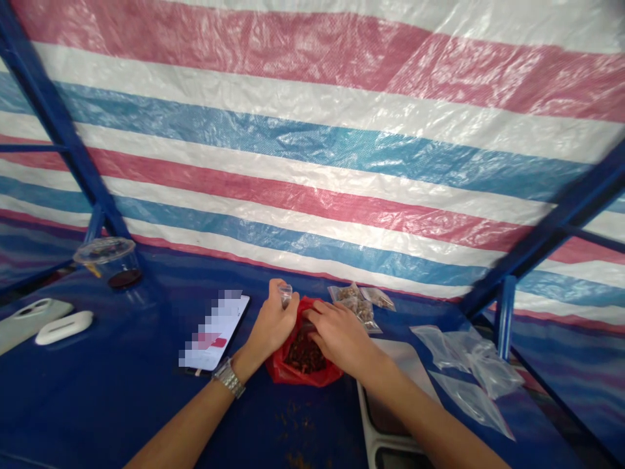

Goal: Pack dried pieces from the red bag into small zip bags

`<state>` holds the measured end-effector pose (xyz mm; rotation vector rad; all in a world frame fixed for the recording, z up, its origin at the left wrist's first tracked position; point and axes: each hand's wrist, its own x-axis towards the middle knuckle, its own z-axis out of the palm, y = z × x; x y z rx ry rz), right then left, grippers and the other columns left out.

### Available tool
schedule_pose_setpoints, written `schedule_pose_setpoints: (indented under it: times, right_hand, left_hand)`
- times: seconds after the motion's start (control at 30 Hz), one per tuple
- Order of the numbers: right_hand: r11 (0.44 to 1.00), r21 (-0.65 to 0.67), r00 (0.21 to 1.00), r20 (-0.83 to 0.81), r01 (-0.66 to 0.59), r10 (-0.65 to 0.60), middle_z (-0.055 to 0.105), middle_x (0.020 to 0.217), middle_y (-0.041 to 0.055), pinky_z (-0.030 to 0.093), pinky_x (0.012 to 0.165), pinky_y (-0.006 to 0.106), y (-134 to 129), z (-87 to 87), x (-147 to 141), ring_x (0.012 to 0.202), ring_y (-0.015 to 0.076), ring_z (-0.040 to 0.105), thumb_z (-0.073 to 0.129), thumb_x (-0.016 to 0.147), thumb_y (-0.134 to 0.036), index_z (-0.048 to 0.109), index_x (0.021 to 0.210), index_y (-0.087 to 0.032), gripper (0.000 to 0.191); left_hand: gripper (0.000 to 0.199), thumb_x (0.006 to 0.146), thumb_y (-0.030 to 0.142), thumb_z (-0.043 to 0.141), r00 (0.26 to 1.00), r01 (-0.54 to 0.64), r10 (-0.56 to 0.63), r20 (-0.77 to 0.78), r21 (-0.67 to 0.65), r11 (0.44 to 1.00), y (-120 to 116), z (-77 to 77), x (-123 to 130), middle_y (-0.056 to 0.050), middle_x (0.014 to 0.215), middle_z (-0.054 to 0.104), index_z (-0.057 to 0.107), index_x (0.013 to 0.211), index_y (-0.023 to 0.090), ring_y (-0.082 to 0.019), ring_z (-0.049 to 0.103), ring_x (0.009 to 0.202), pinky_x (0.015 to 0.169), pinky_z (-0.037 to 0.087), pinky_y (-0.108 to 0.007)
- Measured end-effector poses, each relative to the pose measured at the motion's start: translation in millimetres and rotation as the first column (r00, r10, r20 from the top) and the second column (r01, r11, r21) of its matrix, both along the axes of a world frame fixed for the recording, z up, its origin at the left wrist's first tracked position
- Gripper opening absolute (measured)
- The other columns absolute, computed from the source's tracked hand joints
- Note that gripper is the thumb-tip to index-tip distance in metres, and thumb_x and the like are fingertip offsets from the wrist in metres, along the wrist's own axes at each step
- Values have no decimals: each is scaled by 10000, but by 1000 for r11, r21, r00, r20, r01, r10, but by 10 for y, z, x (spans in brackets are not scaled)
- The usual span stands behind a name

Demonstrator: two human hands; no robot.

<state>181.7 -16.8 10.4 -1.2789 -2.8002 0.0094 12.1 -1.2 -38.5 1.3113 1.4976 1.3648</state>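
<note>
A red plastic bag (pixel 282 372) stands open on the blue table, filled with dark brown dried bits (pixel 305 355). My left hand (pixel 274 320) is at the bag's upper left side, its fingers closed on a small clear plastic bag (pixel 286 295) whose top shows above them. My right hand (pixel 339 332) reaches over the right rim of the red bag. Its fingers are bent down into the mouth, and the thumb and forefinger look apart above the dried bits. The tips of the other fingers are hidden.
Filled small bags (pixel 361 306) lie behind my right hand. A scale (pixel 415 365) sits under my right forearm, with clear bags (pixel 469 361) to its right. Leftward are a lit phone (pixel 215 339), a white case (pixel 64 327), another phone (pixel 34 316) and a plastic cup (pixel 110 260).
</note>
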Motion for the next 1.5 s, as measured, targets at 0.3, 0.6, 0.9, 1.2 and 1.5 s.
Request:
schedule_pose_setpoints:
  times: [0.3, 0.6, 0.9, 1.2, 1.5]
  right_hand:
    - [974, -223, 970, -227, 37, -89, 792, 1010, 40, 480, 769, 314, 0, 55, 51, 931, 260, 739, 754, 867, -252, 708, 1061, -231, 201]
    - [835, -502, 834, -543, -225, -102, 764, 971, 12, 490, 686, 240, 121, 173, 241, 805, 153, 690, 693, 887, -173, 679, 1093, -200, 208]
    - [983, -99, 717, -696, -157, 44, 712, 1202, 44, 542, 999, 377, 64, 537, 317, 1078, 192, 671, 629, 935, -110, 666, 1251, -259, 351]
    - [961, 225, 821, -511, -159, 256, 626, 1326, 79, 539, 1051, 482, -7, 418, 234, 1236, 262, 608, 518, 982, -56, 632, 1391, -317, 498]
    - [974, 216, 838, -519, -61, 167, 626, 1331, 84, 521, 1050, 468, 50, 480, 305, 1226, 259, 614, 571, 1007, -157, 613, 1399, -283, 414]
  left_hand:
    - [266, 900, 455, 548, 966, -63, 67, 249, -22, 998, 47, 39, -6, 34, 713, 678, 478, 1011, 224, -148, 615, 525, 554, 510, -272]
    - [361, 844, 322, 690, 988, -102, 74, 135, 213, 972, 39, 182, -121, 62, 795, 617, 467, 1119, 252, -120, 591, 619, 626, 471, -238]
    - [216, 977, 267, 575, 922, 317, -248, -296, 214, 924, -147, 205, -36, -13, 939, 680, 522, 1183, 231, -187, 658, 821, 751, 498, -306]
    - [233, 1005, 313, 569, 903, 392, -329, -276, 214, 895, -178, 223, 20, -32, 1026, 652, 493, 1205, 221, -190, 644, 886, 823, 506, -324]
    - [238, 987, 290, 597, 923, 359, -305, -234, 240, 902, -147, 199, 3, 41, 880, 572, 473, 1183, 235, -132, 556, 740, 719, 466, -266]
